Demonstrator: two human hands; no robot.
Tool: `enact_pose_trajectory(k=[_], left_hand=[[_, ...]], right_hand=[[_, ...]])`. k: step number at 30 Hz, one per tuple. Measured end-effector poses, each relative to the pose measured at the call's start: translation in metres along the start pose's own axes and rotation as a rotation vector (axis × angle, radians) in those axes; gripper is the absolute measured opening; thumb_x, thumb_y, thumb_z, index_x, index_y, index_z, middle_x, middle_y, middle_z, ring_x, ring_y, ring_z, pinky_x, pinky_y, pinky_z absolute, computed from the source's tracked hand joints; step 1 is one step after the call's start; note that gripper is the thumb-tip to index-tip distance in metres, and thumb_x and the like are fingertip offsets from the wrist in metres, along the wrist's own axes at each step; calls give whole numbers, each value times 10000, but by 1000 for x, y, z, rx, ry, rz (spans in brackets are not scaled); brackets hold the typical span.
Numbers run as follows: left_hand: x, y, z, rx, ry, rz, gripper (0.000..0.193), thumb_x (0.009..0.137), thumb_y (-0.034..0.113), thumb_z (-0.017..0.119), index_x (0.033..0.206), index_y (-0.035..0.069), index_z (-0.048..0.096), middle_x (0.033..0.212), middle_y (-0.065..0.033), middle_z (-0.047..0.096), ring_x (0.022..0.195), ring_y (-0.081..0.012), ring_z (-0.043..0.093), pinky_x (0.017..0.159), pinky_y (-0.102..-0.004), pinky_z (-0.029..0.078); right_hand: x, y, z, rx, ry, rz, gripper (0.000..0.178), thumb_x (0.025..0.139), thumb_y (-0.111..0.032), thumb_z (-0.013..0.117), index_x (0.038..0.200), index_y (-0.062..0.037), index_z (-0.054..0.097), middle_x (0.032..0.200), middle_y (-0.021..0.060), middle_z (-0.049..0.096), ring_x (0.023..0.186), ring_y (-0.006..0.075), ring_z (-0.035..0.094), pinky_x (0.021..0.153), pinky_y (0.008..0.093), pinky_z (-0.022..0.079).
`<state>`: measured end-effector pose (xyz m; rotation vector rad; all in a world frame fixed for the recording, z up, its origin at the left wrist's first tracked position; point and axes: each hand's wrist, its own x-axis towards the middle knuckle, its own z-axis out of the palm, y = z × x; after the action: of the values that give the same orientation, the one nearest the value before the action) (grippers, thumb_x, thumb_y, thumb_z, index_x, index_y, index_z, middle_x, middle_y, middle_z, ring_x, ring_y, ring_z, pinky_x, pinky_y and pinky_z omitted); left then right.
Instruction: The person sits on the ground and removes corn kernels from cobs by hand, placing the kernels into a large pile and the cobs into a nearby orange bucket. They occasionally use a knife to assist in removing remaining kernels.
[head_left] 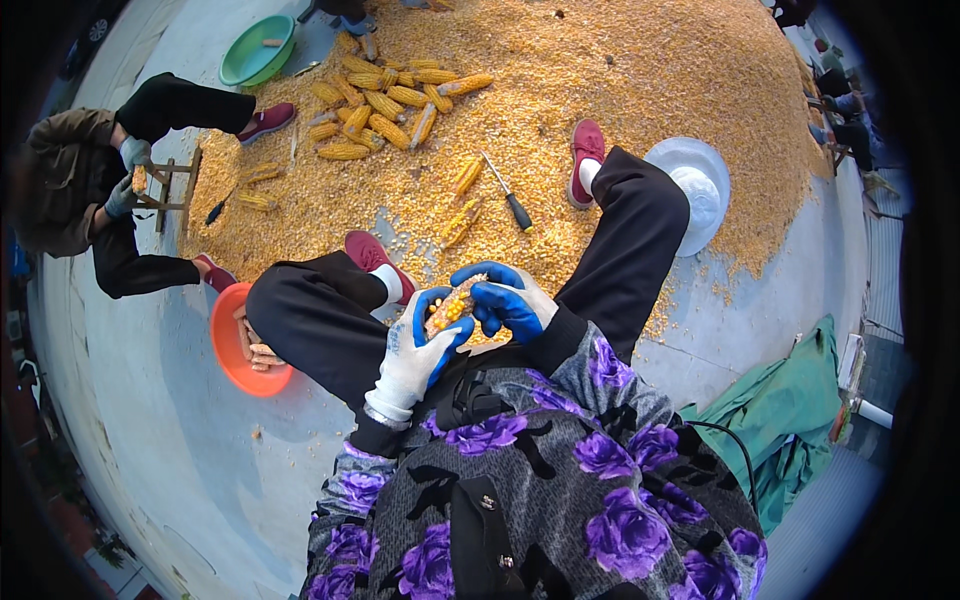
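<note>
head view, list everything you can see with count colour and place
kernel heap: one, yellow, spread on the ground ahead
cob pile: about fifteen, yellow, at the heap's far left
loose cobs: two or three, yellow, on the kernels ahead of the feet
tool: one, metal with dark handle, on the kernels
green basin: one, far left
orange basin: one, beside the left leg, holds bare cobs
hat: one, white, right of the right leg
green cloth: one, lower right
co-worker: one, dark clothes, seated far left at a wooden stand
cob: one, yellow, held in both hands
left hand: white and blue glove
right hand: blue glove
</note>
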<state>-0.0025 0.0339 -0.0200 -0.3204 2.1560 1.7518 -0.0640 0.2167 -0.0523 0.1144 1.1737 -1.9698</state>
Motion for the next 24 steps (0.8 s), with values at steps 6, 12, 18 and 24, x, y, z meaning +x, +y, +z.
enact_pose_trajectory(k=[6,12,18,24], left_hand=[[-7,-1,-2,-105,-5,54,498,842,129,691,1269,-13,480,1121,-139,607,1032,-162,589,884,-294,471],[-5,-10,5,205,181,287,424,862,94,657,1245,-17,512,1078,-148,611,1042,-203,596,875,-308,471],[-4,-6,3,208,147,238,356,904,130,601,1225,-4,527,1029,-173,632,925,-264,629,824,-346,485],[3,3,6,-138,134,-44,261,962,225,542,1131,27,570,806,-66,593,600,-110,518,564,-254,439]], right_hand=[[0,10,-8,79,45,-37,351,927,-281,599,1175,-36,572,716,20,566,526,85,518,495,216,448],[0,9,-5,60,69,-8,334,933,-275,580,1172,-42,565,697,19,555,523,87,512,495,220,446],[1,10,-8,34,69,40,329,914,-255,611,1157,-37,567,686,27,554,502,92,507,471,219,423],[1,9,-5,1,115,54,336,916,-252,613,1161,-29,559,687,35,557,516,95,516,477,217,424]])
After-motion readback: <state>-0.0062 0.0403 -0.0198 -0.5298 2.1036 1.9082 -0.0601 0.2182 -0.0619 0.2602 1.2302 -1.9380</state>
